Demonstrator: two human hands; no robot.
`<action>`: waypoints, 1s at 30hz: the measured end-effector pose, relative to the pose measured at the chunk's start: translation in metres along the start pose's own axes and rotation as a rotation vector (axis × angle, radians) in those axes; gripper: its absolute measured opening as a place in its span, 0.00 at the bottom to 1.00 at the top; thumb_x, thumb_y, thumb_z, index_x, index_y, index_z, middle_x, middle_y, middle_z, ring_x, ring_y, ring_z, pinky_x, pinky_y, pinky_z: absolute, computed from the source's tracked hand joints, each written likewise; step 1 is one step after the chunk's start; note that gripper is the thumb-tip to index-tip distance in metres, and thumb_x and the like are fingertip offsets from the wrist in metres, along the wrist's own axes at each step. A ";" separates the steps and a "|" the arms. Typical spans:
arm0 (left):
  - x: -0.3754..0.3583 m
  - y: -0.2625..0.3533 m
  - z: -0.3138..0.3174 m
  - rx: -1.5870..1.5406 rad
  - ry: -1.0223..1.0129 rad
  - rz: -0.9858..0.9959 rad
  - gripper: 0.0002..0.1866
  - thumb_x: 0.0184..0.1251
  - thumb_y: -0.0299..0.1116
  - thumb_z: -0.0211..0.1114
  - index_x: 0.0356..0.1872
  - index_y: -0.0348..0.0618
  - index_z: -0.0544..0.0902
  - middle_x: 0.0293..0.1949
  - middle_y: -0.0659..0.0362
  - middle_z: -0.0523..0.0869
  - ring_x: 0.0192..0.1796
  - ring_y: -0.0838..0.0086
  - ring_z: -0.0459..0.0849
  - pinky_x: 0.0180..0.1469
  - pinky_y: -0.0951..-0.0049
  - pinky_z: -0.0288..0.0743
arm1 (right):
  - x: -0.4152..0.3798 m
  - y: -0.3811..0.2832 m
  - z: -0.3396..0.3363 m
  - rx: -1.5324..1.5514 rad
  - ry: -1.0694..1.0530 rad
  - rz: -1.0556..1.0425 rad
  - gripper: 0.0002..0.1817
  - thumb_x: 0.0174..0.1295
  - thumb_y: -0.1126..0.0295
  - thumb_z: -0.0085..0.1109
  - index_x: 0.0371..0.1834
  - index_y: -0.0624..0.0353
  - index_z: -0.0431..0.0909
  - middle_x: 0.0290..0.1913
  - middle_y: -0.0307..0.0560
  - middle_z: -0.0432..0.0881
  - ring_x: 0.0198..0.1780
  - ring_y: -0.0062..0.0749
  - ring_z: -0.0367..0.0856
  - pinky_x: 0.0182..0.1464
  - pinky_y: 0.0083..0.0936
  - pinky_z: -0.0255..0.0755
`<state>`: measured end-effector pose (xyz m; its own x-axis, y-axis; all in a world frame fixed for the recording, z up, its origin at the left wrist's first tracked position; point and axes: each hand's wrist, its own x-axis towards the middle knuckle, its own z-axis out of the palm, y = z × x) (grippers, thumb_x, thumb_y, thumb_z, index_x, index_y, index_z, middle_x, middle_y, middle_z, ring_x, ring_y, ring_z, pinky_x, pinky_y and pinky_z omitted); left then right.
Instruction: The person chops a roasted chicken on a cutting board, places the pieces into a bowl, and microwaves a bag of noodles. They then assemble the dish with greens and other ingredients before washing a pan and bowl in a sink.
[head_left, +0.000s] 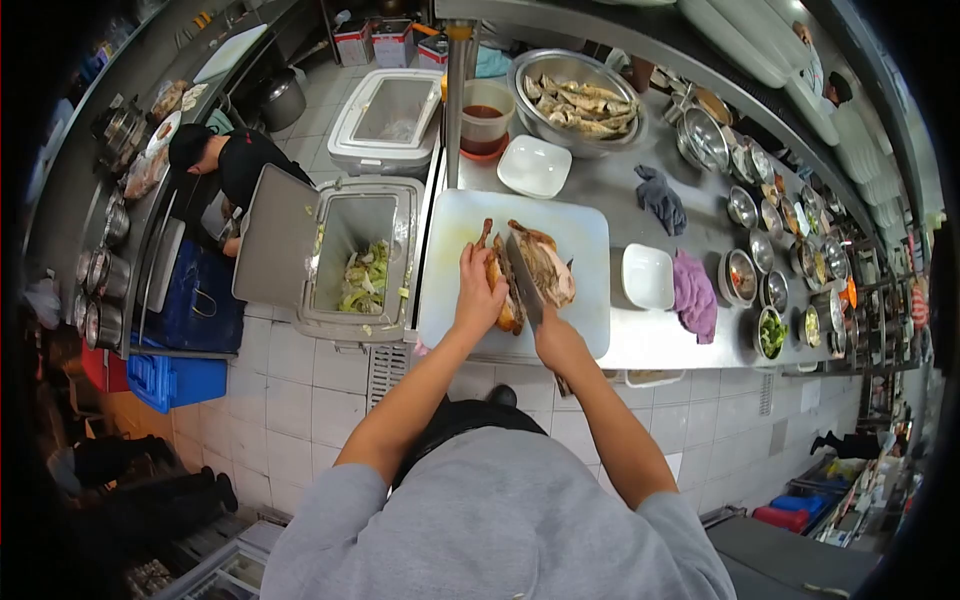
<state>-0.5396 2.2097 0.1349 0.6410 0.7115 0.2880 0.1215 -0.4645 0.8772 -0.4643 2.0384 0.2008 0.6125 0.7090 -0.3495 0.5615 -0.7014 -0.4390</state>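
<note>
A white cutting board (460,215) lies on the steel counter in front of me. On it is a cooked, browned bird split into two halves. My left hand (481,292) is wrapped over the left half (506,305), near its leg, which points away from me. In my right hand (562,345) is a cleaver (525,268), gripped by the handle, its broad blade between the two halves. The blade overlaps the edge of the right half (550,265), whose pale meat and cut inside show.
An open bin (410,230) with leafy scraps stands left of the board. White square dishes (648,277), a purple cloth (694,297) and a dark cloth (660,199) lie right and behind. A steel bowl of fish (640,125) is at the back. Another person (250,165) bends at the left.
</note>
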 end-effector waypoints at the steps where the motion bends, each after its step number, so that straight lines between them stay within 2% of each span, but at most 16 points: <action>1: 0.001 -0.001 -0.001 0.003 0.007 -0.013 0.31 0.65 0.32 0.61 0.68 0.35 0.63 0.71 0.31 0.54 0.74 0.36 0.56 0.74 0.52 0.56 | -0.009 0.004 -0.005 0.010 -0.018 0.014 0.20 0.68 0.67 0.48 0.58 0.69 0.63 0.37 0.74 0.82 0.40 0.72 0.81 0.45 0.58 0.72; 3: -0.009 -0.001 -0.004 0.001 0.006 -0.065 0.33 0.67 0.34 0.61 0.70 0.36 0.61 0.72 0.32 0.54 0.74 0.37 0.56 0.74 0.52 0.56 | -0.046 0.023 -0.018 -0.007 -0.131 0.034 0.22 0.68 0.68 0.48 0.61 0.69 0.63 0.38 0.75 0.82 0.40 0.70 0.82 0.45 0.56 0.73; 5: -0.011 0.002 -0.010 -0.016 0.020 -0.120 0.36 0.69 0.37 0.62 0.73 0.38 0.59 0.72 0.32 0.54 0.75 0.38 0.55 0.74 0.52 0.55 | -0.078 0.064 -0.020 0.005 -0.159 -0.010 0.24 0.68 0.67 0.51 0.63 0.69 0.64 0.33 0.68 0.83 0.32 0.57 0.84 0.38 0.48 0.76; 7: -0.022 -0.010 -0.012 -0.005 0.040 -0.157 0.40 0.69 0.41 0.65 0.75 0.38 0.56 0.73 0.33 0.54 0.75 0.39 0.56 0.74 0.53 0.55 | -0.104 0.082 -0.050 0.275 -0.294 0.146 0.25 0.67 0.65 0.55 0.64 0.67 0.65 0.27 0.53 0.81 0.23 0.36 0.80 0.27 0.34 0.74; 9: -0.034 -0.001 -0.021 -0.077 0.054 -0.201 0.41 0.68 0.42 0.66 0.75 0.37 0.55 0.73 0.33 0.55 0.74 0.40 0.57 0.74 0.52 0.55 | -0.126 0.100 -0.065 0.399 -0.270 0.216 0.23 0.68 0.66 0.57 0.62 0.65 0.66 0.24 0.44 0.77 0.20 0.26 0.75 0.23 0.27 0.70; 10: -0.037 0.016 -0.031 0.145 0.071 -0.076 0.41 0.65 0.41 0.68 0.73 0.36 0.59 0.72 0.35 0.58 0.74 0.42 0.58 0.73 0.51 0.56 | -0.132 0.108 -0.068 0.465 -0.255 0.248 0.22 0.68 0.67 0.57 0.62 0.64 0.67 0.23 0.40 0.75 0.19 0.21 0.72 0.21 0.23 0.68; 13: -0.034 0.057 -0.042 0.266 -0.082 0.162 0.41 0.60 0.38 0.70 0.71 0.35 0.63 0.71 0.39 0.62 0.73 0.42 0.60 0.72 0.50 0.57 | -0.145 0.128 -0.053 0.788 -0.125 0.354 0.20 0.67 0.72 0.57 0.62 0.60 0.69 0.23 0.37 0.73 0.19 0.19 0.69 0.22 0.22 0.69; 14: -0.031 0.065 -0.034 0.276 -0.185 0.200 0.37 0.57 0.34 0.70 0.69 0.39 0.67 0.71 0.43 0.64 0.73 0.43 0.61 0.73 0.48 0.57 | -0.145 0.132 -0.046 0.814 -0.078 0.350 0.19 0.68 0.72 0.56 0.61 0.60 0.69 0.23 0.37 0.73 0.19 0.18 0.68 0.21 0.21 0.68; 17: -0.012 0.082 0.007 0.631 -0.475 0.503 0.37 0.57 0.31 0.68 0.71 0.50 0.68 0.73 0.49 0.64 0.75 0.45 0.59 0.74 0.45 0.55 | -0.140 0.143 -0.022 0.898 0.033 0.340 0.16 0.68 0.73 0.56 0.57 0.59 0.69 0.22 0.35 0.71 0.19 0.18 0.68 0.19 0.20 0.66; 20: 0.020 0.050 0.053 0.739 -0.403 0.837 0.36 0.55 0.27 0.66 0.69 0.54 0.70 0.69 0.51 0.69 0.73 0.45 0.64 0.74 0.42 0.56 | -0.135 0.147 -0.006 0.981 0.072 0.312 0.15 0.69 0.74 0.55 0.57 0.58 0.69 0.22 0.35 0.70 0.18 0.18 0.67 0.18 0.20 0.65; 23: 0.056 0.034 0.081 0.878 -0.631 0.935 0.36 0.54 0.28 0.67 0.69 0.54 0.70 0.63 0.51 0.74 0.70 0.48 0.69 0.73 0.44 0.56 | -0.142 0.154 -0.001 0.959 0.071 0.304 0.15 0.69 0.74 0.55 0.57 0.58 0.69 0.22 0.36 0.70 0.18 0.18 0.67 0.18 0.20 0.65; 26: 0.089 0.085 0.065 0.750 -1.030 0.588 0.37 0.50 0.28 0.69 0.66 0.54 0.72 0.58 0.51 0.77 0.67 0.50 0.74 0.71 0.48 0.62 | -0.152 0.161 0.002 0.990 0.096 0.320 0.15 0.69 0.74 0.54 0.57 0.57 0.69 0.22 0.36 0.70 0.18 0.19 0.66 0.18 0.20 0.65; 30: 0.117 0.093 0.035 0.028 -0.784 0.208 0.41 0.47 0.27 0.72 0.67 0.54 0.67 0.59 0.52 0.76 0.64 0.58 0.76 0.65 0.56 0.70 | -0.165 0.173 0.001 1.033 0.161 0.370 0.14 0.68 0.75 0.54 0.55 0.59 0.69 0.22 0.37 0.70 0.17 0.20 0.68 0.18 0.22 0.67</action>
<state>-0.4270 2.2310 0.2366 0.9959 0.0380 0.0821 -0.0462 -0.5665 0.8227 -0.4688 1.8002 0.1822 0.7535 0.3978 -0.5234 -0.3598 -0.4168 -0.8348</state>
